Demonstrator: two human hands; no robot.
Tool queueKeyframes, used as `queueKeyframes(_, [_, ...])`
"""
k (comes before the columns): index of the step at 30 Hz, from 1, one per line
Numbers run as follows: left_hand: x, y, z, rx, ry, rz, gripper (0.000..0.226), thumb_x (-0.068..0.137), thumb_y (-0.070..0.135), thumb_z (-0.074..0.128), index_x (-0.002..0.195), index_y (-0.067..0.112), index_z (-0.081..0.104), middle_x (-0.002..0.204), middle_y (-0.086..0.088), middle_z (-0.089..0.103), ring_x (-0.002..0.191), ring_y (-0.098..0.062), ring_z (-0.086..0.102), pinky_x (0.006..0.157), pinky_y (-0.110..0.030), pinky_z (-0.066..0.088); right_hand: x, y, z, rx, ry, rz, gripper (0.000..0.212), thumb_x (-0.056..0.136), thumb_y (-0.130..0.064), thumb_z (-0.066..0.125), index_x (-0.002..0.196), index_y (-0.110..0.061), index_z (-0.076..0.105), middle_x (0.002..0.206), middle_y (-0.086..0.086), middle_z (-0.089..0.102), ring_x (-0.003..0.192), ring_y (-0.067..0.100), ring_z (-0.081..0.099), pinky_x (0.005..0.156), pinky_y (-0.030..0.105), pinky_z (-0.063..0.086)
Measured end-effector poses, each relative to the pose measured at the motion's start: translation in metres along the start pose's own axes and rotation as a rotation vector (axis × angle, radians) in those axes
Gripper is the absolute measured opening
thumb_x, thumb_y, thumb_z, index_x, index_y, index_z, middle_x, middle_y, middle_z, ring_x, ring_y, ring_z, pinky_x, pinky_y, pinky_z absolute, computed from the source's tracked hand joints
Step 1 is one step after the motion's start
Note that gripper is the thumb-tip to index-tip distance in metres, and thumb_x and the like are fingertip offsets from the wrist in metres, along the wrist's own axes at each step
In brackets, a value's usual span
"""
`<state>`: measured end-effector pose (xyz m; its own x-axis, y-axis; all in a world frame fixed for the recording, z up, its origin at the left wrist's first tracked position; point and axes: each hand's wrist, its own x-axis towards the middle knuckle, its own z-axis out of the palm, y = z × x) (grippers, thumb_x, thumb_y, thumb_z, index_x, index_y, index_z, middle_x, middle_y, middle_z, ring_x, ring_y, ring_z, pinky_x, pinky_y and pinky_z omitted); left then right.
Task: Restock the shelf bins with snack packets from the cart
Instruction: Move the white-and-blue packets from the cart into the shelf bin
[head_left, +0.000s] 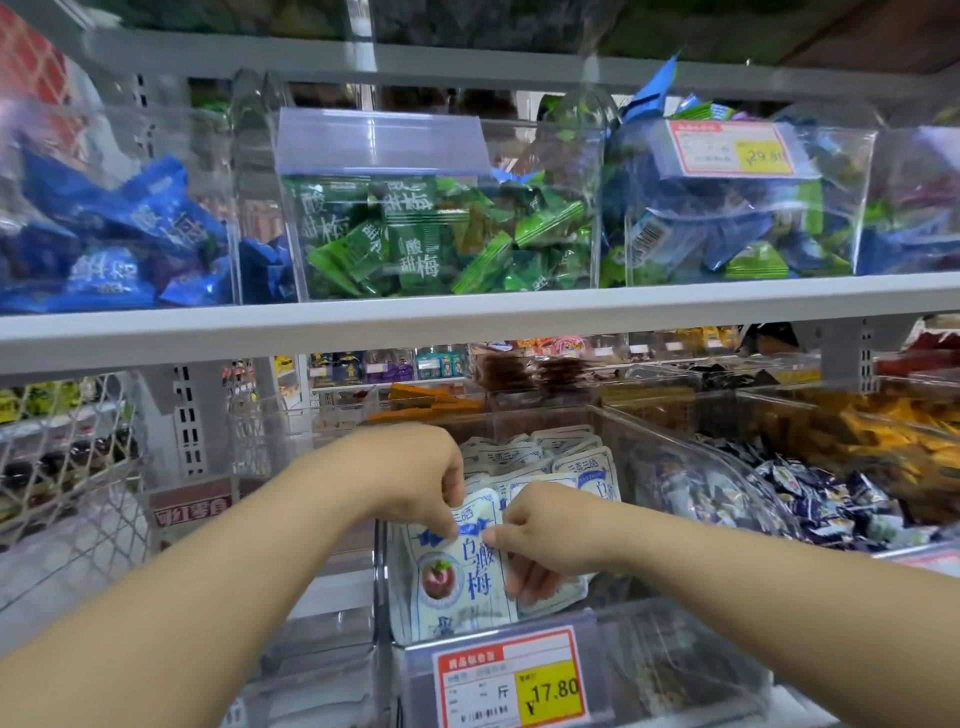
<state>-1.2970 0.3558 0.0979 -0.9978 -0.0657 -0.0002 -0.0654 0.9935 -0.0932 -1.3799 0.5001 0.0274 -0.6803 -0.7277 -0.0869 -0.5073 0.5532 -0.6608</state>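
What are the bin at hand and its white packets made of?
Bin: clear rigid plastic, likely acrylic, glossy. Contents show through its walls and the edges glint.
White packets: probably printed plastic film with a soft sheen. They have flat sealed borders and slight creases.

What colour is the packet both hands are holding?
The packet is white with blue print and a reddish fruit picture; head view.

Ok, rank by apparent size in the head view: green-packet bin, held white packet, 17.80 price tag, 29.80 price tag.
1. green-packet bin
2. white packet and 17.80 price tag, too alike to split
3. 29.80 price tag
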Motion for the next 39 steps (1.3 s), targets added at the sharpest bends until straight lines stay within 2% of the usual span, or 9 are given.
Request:
queueKeyframes(4, [0.001, 0.002, 0.002, 0.065, 0.034, -0.020, 0.029, 0.084, 0.042, 0.076, 0.109, 0.033, 0.065, 0.107, 0.015, 0.059, 0.098, -0.011, 0.056, 0.072, -0.027, 0.041, -0.002, 0.000, -0.001, 0.153, -0.030, 0.078, 0.035, 0.108, -0.028, 0.043, 0.085, -0.003, 0.052, 0.075, 0.011, 0.070, 0.056, 0.019, 0.065, 0.058, 0.027, 0.057])
queueKeyframes(8, [-0.002, 0.004, 0.004, 0.106, 0.065, -0.031, 0.028, 0.084, 0.044, 0.075, 0.108, 0.035, 0.062, 0.108, 0.015, 0.059, 0.098, -0.011, 0.056, 0.070, -0.029, 0.041, -0.005, -0.001, -0.007, -0.007, -0.014, 0.088, 0.041, 0.107, -0.032, 0.045, 0.104, 0.007, 0.059, 0.082, 0.011, 0.072, 0.059, 0.018, 0.065, 0.059, 0.024, 0.055])
queueKeyframes(13, [-0.004, 0.006, 0.003, 0.109, 0.100, -0.028, 0.029, 0.082, 0.046, 0.075, 0.105, 0.035, 0.059, 0.108, 0.014, 0.060, 0.099, -0.013, 0.057, 0.074, -0.031, 0.045, -0.010, 0.002, -0.015, -0.090, 0.027, 0.073, 0.038, 0.101, -0.035, 0.057, 0.100, 0.002, 0.067, 0.094, 0.012, 0.077, 0.070, 0.022, 0.070, 0.066, 0.027, 0.059])
queueKeyframes(18, [-0.009, 0.014, 0.004, 0.117, 0.148, -0.039, 0.029, 0.083, 0.049, 0.073, 0.105, 0.038, 0.056, 0.114, 0.014, 0.061, 0.106, -0.014, 0.057, 0.077, -0.032, 0.041, -0.022, 0.005, -0.023, -0.184, 0.153, 0.014, 0.033, 0.096, -0.038, 0.063, 0.097, -0.005, 0.071, 0.088, 0.003, 0.077, 0.061, 0.014, 0.068, 0.064, 0.028, 0.056])
queueKeyframes(22, [-0.030, 0.036, 0.003, 0.085, 0.339, 0.015, 0.025, 0.089, 0.053, 0.063, 0.108, 0.040, 0.054, 0.120, 0.014, 0.061, 0.112, -0.014, 0.057, 0.091, -0.037, 0.036, -0.052, 0.006, -0.032, -0.288, 0.330, -0.116, 0.020, 0.092, -0.039, 0.067, 0.094, -0.019, 0.070, 0.082, -0.003, 0.075, 0.068, 0.010, 0.070, 0.068, 0.032, 0.055])
queueKeyframes(25, [-0.056, 0.065, 0.010, 0.024, 0.543, 0.132, 0.026, 0.092, 0.055, 0.056, 0.112, 0.040, 0.053, 0.118, 0.018, 0.061, 0.113, -0.008, 0.056, 0.098, -0.033, 0.036, -0.101, 0.010, -0.036, -0.361, 0.469, -0.269, 0.012, 0.091, -0.039, 0.067, 0.097, -0.029, 0.070, 0.078, -0.011, 0.070, 0.069, 0.001, 0.062, 0.065, 0.025, 0.047])
queueKeyframes(29, [-0.087, 0.110, 0.031, -0.179, 0.703, 0.341, 0.020, 0.090, 0.052, 0.051, 0.103, 0.038, 0.058, 0.098, 0.018, 0.065, 0.093, -0.012, 0.062, 0.083, -0.035, 0.047, -0.183, 0.038, -0.024, -0.361, 0.525, -0.352, 0.011, 0.094, -0.036, 0.064, 0.103, -0.033, 0.068, 0.084, -0.017, 0.070, 0.077, 0.000, 0.064, 0.069, 0.017, 0.049])
queueKeyframes(34, [-0.090, 0.192, 0.082, -0.318, 0.609, 0.538, 0.024, 0.084, 0.053, 0.044, 0.102, 0.040, 0.053, 0.090, 0.017, 0.065, 0.084, -0.014, 0.065, 0.069, -0.037, 0.053, -0.270, 0.104, 0.000, -0.473, 0.384, -0.157, 0.022, 0.093, -0.044, 0.058, 0.110, -0.032, 0.064, 0.094, -0.015, 0.071, 0.081, 0.001, 0.064, 0.073, 0.032, 0.055])
queueKeyframes(39, [-0.084, 0.284, 0.132, -0.382, 0.422, 0.705, 0.018, 0.095, 0.041, 0.056, 0.113, 0.043, 0.056, 0.104, 0.021, 0.062, 0.093, -0.009, 0.059, 0.070, -0.027, 0.034, -0.346, 0.169, -0.004, -0.500, 0.375, 0.073, 0.026, 0.093, -0.039, 0.062, 0.116, -0.027, 0.063, 0.096, -0.010, 0.073, 0.084, 0.011, 0.066, 0.079, 0.038, 0.054])
